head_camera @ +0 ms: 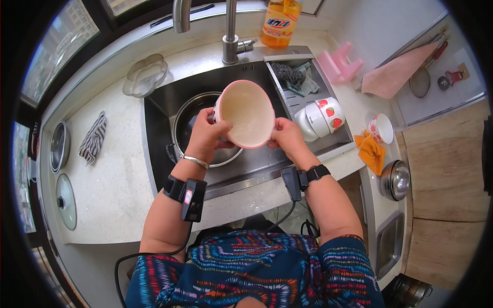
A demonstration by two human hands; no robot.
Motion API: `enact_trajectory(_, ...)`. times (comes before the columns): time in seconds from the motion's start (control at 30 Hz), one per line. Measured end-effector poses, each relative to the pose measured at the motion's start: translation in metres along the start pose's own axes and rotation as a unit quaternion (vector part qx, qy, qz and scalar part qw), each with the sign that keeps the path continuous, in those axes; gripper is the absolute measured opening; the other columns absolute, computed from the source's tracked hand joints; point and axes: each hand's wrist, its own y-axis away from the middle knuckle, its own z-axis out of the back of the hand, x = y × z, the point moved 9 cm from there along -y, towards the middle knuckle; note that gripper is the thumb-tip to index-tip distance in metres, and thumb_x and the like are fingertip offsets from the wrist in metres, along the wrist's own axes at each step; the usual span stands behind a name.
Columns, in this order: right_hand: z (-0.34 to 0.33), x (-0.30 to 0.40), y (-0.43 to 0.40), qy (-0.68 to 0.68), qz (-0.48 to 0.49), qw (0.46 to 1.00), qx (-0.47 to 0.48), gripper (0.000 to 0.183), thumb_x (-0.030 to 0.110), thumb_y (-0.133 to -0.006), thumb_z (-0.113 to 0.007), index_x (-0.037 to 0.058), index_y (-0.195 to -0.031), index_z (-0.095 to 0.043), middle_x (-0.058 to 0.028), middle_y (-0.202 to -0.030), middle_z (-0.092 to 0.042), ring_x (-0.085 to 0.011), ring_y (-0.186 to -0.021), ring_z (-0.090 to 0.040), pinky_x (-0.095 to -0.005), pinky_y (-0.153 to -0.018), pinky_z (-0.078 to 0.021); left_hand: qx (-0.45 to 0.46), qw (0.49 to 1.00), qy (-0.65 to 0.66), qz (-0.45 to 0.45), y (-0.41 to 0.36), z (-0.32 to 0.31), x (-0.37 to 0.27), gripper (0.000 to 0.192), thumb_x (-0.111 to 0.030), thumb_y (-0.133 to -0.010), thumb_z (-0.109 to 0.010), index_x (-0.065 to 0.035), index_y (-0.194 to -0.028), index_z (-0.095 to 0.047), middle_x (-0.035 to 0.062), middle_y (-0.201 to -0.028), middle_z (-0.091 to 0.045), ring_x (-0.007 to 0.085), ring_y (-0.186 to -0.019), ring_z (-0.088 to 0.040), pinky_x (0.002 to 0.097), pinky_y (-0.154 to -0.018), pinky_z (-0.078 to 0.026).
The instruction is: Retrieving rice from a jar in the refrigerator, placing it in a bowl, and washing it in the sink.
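Note:
A cream bowl with a pink rim (248, 111) is held up over the sink, its open mouth turned toward me. My left hand (210, 133) grips its left side, thumb over the rim. On the right side, my right hand (287, 136) holds the edge with bent fingers. Below and behind the bowl, a dark round pot (184, 123) rests in the stainless steel sink (163, 101); the bowl and my left hand hide part of it. White bowls with strawberry prints (325, 117) lie on their sides in the draining compartment at the right.
A faucet (230, 50) rises behind the sink beside an orange detergent bottle (281, 25). Scrubbers (292, 77) lie in the compartment's back. A clear glass dish (145, 77) and striped cloth (93, 138) are on the left counter; an orange cloth (370, 152) and metal bowls (396, 180) are at right.

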Motion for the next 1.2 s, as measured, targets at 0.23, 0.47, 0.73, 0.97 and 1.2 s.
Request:
enact_trajectory(0.23, 0.003, -0.003, -0.001, -0.019, -0.007, 1.000, 0.005, 0.013, 0.004, -0.074, -0.062, 0.0029, -0.086, -0.057, -0.0027, -0.078, -0.062, -0.0115, -0.067, -0.062, -0.0241, -0.055, -0.0524, -0.003, 1.000, -0.017, -0.003, -0.001, -0.005, -0.001, 0.061, -0.013, -0.067, -0.063, 0.0020, -0.121, -0.038, 0.0151, -0.106, -0.052, 0.0257, -0.089, -0.060, 0.0405, -0.062, -0.058)
enact_trajectory(0.47, 0.006, -0.005, -0.002, -0.002, -0.022, 1.000, 0.003, 0.011, 0.005, -0.078, -0.062, 0.0082, -0.086, -0.055, 0.0016, -0.076, -0.060, -0.0068, -0.062, -0.059, -0.0192, -0.049, -0.0489, -0.006, 0.999, -0.036, -0.011, -0.001, -0.009, -0.005, 0.062, -0.013, -0.067, -0.063, 0.0016, -0.121, -0.038, 0.0142, -0.104, -0.052, 0.0247, -0.087, -0.061, 0.0385, -0.061, -0.058)
enact_trajectory(0.73, 0.008, -0.001, -0.001, -0.004, -0.025, 1.000, 0.002, 0.010, 0.003, -0.080, -0.060, 0.0075, -0.086, -0.055, 0.0023, -0.076, -0.060, -0.0068, -0.064, -0.059, -0.0186, -0.048, -0.0480, -0.018, 0.999, -0.031, -0.032, -0.003, -0.010, -0.008, 0.062, -0.012, -0.063, -0.067, 0.0013, -0.118, -0.042, 0.0131, -0.099, -0.054, 0.0216, -0.078, -0.063, 0.0316, -0.055, -0.057)
enact_trajectory(0.97, 0.011, 0.000, 0.000, 0.024, -0.038, 0.999, -0.001, 0.010, 0.002, -0.080, -0.058, 0.0075, -0.087, -0.055, 0.0019, -0.076, -0.060, -0.0072, -0.065, -0.060, -0.0187, -0.047, -0.0479, -0.025, 0.996, -0.056, -0.065, -0.006, -0.013, -0.010, 0.062, -0.014, -0.061, -0.069, 0.0014, -0.116, -0.044, 0.0119, -0.096, -0.055, 0.0182, -0.074, -0.062, 0.0283, -0.052, -0.055)
enact_trajectory(1.2, 0.012, 0.000, -0.002, 0.036, -0.042, 0.998, -0.001, 0.009, 0.000, -0.082, -0.055, 0.0080, -0.087, -0.055, 0.0011, -0.076, -0.061, -0.0064, -0.064, -0.059, -0.0181, -0.045, -0.0466, -0.023, 0.987, -0.127, -0.093, -0.006, -0.015, -0.015, 0.062, -0.009, -0.063, -0.067, 0.0000, -0.119, -0.043, 0.0115, -0.100, -0.053, 0.0202, -0.082, -0.061, 0.0327, -0.059, -0.058)
